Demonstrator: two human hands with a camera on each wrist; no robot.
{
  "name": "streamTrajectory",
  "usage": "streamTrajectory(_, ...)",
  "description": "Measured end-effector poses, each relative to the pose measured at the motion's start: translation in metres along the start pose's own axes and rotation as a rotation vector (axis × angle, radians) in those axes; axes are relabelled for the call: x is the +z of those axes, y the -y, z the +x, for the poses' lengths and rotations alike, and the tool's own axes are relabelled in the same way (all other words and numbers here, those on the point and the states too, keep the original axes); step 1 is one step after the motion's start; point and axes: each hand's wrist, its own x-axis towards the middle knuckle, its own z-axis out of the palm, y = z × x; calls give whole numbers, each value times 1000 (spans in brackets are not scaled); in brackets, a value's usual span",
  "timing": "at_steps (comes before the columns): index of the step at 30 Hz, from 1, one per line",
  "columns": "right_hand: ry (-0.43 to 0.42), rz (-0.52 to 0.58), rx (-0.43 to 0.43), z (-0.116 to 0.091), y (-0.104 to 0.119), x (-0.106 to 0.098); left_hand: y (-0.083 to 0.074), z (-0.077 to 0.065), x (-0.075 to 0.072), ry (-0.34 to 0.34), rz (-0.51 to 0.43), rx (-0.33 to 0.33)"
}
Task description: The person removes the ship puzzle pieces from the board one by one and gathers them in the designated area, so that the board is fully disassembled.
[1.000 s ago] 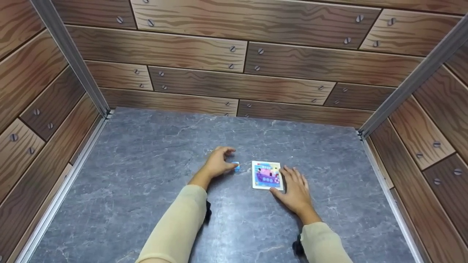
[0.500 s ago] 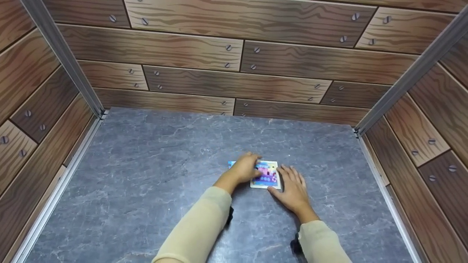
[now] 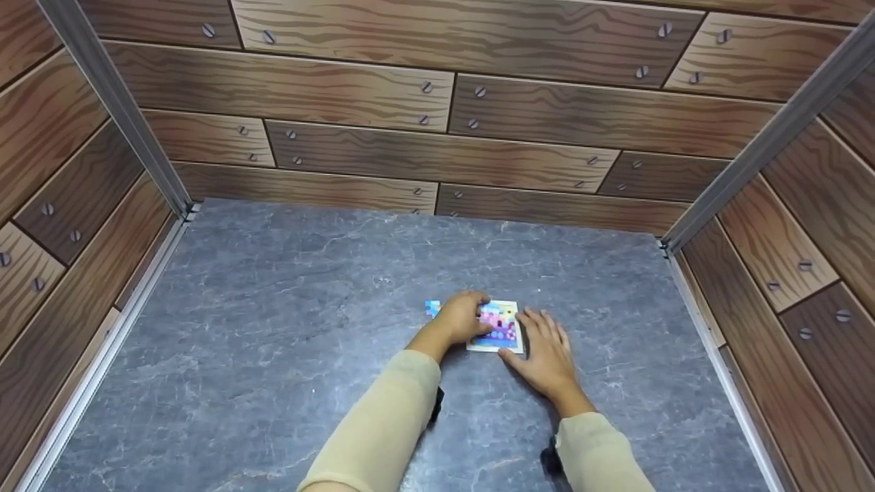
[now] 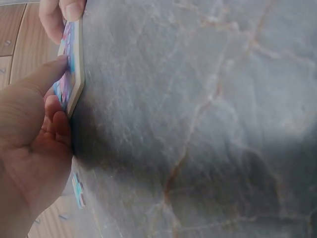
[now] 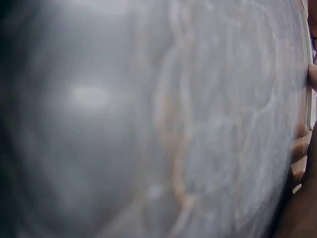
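Observation:
A small square jigsaw puzzle (image 3: 499, 343) with a pale border lies flat on the floor panel, its picture pink, purple and blue. My left hand (image 3: 456, 320) covers its left side. In the left wrist view the left thumb (image 4: 52, 69) lies on the picture while the other fingers curl at the near edge. Across the puzzle's right front corner, my right hand (image 3: 547, 348) holds it, thumb at the front border and fingers along the right side. One loose blue puzzle piece (image 3: 432, 307) lies just left of the left hand. What the left fingertips touch is partly hidden.
The grey marbled surface (image 3: 307, 328) spreads around the puzzle. Wood-patterned walls (image 3: 383, 150) enclose it at the back and both sides, with metal rails (image 3: 109, 102) at the corners. The right wrist view is mostly blurred grey surface.
My left hand has moved right, from beside the loose blue piece onto the left part of the puzzle. The loose piece stays behind, and the right hand keeps its place.

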Motion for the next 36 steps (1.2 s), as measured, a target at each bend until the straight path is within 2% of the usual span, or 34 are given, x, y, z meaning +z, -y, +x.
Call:
streamTrajectory(10,14,2,12,0,0,0,2,1,1,-7,-90,-48)
streamTrajectory(21,18,-7,12,0,2,0,-1,1,-2,34,-33,-50)
streamTrajectory(36,-6,-2,3,-2,2,0,-1,0,-3,39,-77,-54)
